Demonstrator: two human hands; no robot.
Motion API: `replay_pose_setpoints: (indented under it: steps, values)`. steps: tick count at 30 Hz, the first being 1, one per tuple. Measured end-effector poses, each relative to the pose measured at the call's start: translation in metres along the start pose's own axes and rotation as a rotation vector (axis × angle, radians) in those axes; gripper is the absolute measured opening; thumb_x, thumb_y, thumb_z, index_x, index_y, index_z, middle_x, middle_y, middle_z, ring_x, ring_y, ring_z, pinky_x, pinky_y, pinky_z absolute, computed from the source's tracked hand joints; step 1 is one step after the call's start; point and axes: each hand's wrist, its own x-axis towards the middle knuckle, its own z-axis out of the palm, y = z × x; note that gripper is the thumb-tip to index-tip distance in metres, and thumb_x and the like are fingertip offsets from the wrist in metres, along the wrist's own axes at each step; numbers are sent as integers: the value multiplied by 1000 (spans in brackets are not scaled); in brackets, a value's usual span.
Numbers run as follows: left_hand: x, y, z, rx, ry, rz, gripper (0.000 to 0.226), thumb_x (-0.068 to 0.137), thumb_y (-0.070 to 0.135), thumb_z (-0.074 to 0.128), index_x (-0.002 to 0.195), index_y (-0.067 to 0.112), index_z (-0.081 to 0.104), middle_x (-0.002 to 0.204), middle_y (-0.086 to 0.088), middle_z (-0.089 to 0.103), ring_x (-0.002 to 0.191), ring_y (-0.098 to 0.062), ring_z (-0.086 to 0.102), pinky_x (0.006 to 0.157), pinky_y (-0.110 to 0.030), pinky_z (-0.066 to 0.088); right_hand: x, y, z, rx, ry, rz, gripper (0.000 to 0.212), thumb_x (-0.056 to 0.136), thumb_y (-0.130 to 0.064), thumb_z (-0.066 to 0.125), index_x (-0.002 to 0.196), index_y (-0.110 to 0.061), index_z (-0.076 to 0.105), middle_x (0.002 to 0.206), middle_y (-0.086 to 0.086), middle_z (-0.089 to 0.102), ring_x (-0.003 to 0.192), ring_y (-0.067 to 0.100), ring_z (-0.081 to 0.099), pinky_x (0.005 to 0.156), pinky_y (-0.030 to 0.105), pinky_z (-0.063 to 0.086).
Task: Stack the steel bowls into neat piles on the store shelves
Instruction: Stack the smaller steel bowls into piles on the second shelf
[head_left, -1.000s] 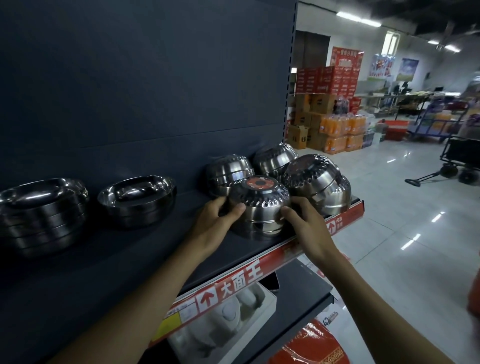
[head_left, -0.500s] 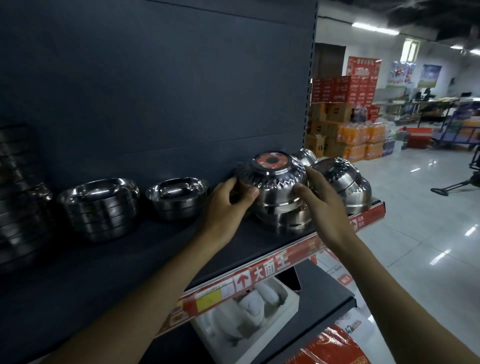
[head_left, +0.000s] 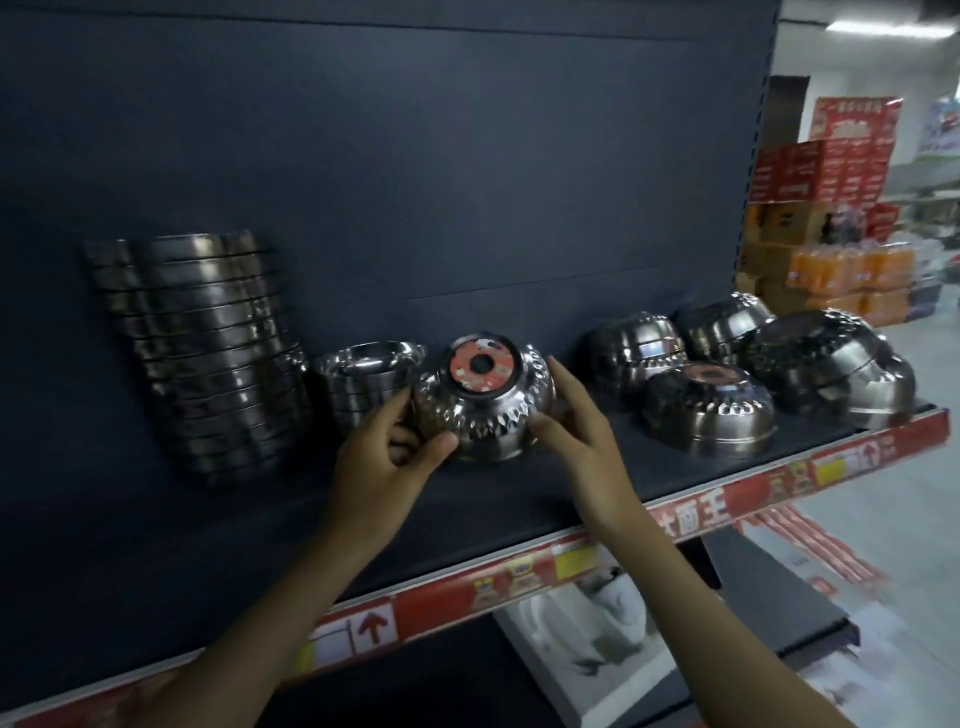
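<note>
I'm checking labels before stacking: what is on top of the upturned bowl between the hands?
A round red-and-black sticker covers the raised base of the upturned bowl, held between the left hand and right hand. Its inside faces down, hidden.

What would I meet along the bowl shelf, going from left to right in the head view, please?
Tall bowl stack → short bowl stack → held upturned bowl → front upturned pile → rightmost upturned pile.

Dim, softly motion-blurred shelf (head_left: 519, 499); ceiling strip light (head_left: 893, 28) glares far right of the fingers (head_left: 563, 384); edges bow.
</note>
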Motion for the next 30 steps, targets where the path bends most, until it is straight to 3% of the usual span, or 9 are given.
replay_pose_setpoints:
  steps: [4,9,12,15,18,23,27,30]
  values:
    - [-4,-9,-10,-10,28,-35,69,63,61,70,126,54,42,95,6,68,84,-5,66,73,-15,49,-1,6,1,-80,-49,-23,67,85,-43,66,147,-39,41,139,-15,57,126,7,55,108,46,44]
    - [-6,-11,-10,5,36,-5,74,77,23,80,133,49,38,110,15,61,90,-2,63,77,-17,47,1,15,0,-121,-81,-59,69,85,-47,66,147,-41,37,137,-19,56,126,5,54,106,42,45]
    - [-8,-12,-11,28,20,2,82,77,16,81,136,49,36,115,12,59,90,-10,64,77,-20,49,2,20,0,-112,-97,-58,76,82,-29,73,148,-40,35,137,-19,56,125,5,54,106,40,46]
    - [-9,-10,-11,55,2,29,83,77,15,81,134,53,34,113,13,59,87,-10,67,74,-18,51,4,22,-1,-102,-113,-48,94,72,-19,79,149,-42,31,140,-9,49,123,8,56,101,36,51]
    - [-10,-8,-9,17,-22,24,82,78,17,80,135,52,34,115,17,58,90,-2,68,74,-15,54,5,21,-1,-173,-113,-54,102,72,-3,82,152,-36,29,136,-9,38,125,7,52,100,27,50]
    - [-12,-5,-10,-25,-53,-8,84,77,19,81,143,43,33,126,8,55,96,7,66,78,-17,55,4,20,1,-238,-58,-76,82,73,10,76,132,-36,41,128,-4,33,115,-8,49,89,8,47]
    - [-13,-2,-12,-96,-96,-3,71,80,15,79,137,38,42,126,11,56,107,4,63,82,-20,56,5,23,2,-273,-44,-111,75,72,14,72,116,-39,44,122,-4,38,105,-9,52,89,17,53]
    - [-13,-2,-16,-172,-124,-22,52,76,30,77,120,38,49,117,25,59,113,-5,61,80,-18,53,7,24,2,-269,-42,-106,67,73,20,67,104,-36,47,119,-5,38,106,-6,54,86,17,52]
